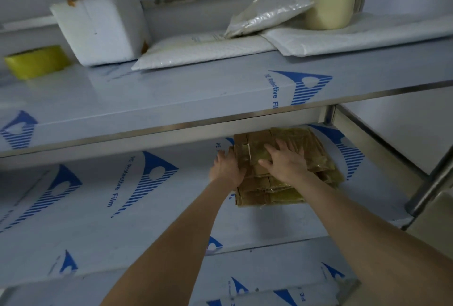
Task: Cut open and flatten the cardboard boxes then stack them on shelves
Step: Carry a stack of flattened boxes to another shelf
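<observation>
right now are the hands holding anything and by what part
Nothing gripped: right hand presses flat on top of the cardboard stack; left hand touches its left edge.

The shelf (pixel 196 90) is metal under a smooth, faintly glossy plastic film printed in blue; its front edge (pixel 245 118) is bare, bright steel. The flattened cardboard boxes (pixel 255 199) are matt brown paperboard, crossed by glossy yellowish tape (pixel 318 156). The white block (pixel 103 28) looks like matt foam. The mailers (pixel 196 50) are slick, dimpled plastic.
</observation>
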{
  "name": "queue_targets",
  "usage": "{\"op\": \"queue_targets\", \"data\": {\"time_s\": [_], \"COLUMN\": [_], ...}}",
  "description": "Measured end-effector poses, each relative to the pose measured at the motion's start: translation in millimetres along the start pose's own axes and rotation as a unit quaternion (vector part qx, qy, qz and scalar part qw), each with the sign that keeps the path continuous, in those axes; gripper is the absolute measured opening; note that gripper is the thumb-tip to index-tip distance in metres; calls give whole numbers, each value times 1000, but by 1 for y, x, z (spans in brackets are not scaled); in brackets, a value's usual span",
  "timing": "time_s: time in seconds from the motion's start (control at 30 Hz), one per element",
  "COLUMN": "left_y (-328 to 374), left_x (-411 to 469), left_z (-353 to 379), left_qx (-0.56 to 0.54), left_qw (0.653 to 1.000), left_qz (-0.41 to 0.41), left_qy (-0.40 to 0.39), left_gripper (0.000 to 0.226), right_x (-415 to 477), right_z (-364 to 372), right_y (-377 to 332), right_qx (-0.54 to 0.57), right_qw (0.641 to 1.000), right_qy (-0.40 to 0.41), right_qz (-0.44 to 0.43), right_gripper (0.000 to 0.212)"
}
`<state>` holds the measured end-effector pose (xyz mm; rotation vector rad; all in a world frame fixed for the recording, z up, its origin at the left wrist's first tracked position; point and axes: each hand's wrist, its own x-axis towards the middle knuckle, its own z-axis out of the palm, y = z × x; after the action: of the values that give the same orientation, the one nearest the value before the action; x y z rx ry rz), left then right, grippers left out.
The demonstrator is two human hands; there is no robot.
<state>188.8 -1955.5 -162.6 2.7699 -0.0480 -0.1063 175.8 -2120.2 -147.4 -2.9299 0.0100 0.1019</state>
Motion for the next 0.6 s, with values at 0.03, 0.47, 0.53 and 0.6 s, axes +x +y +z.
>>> {"op": "queue_targets", "data": {"time_s": [0.03,0.47,0.53,0.6], "left_y": [-4,-150,-179,-210], "left_x": [-5,-104,-126,-149], "left_z": [-5,-101,-117,-133], "left_qx": [20,115,130,148], "left_qw": [1000,986,982,978], "left_qz": [2,-65,-78,-92], "left_qy": [6,98,112,118], "left_gripper": [64,64,65,65], "right_x": [-2,-57,-71,-88], "right_z": [-2,15,19,25], "right_y": [-8,-201,-237,-273], "right_qx": [2,10,20,33], "right_qw": [1000,987,983,978], "right_qy": [9,68,66,64], "right_qz": [-5,-146,-168,-194], "right_gripper": [61,56,56,56]}}
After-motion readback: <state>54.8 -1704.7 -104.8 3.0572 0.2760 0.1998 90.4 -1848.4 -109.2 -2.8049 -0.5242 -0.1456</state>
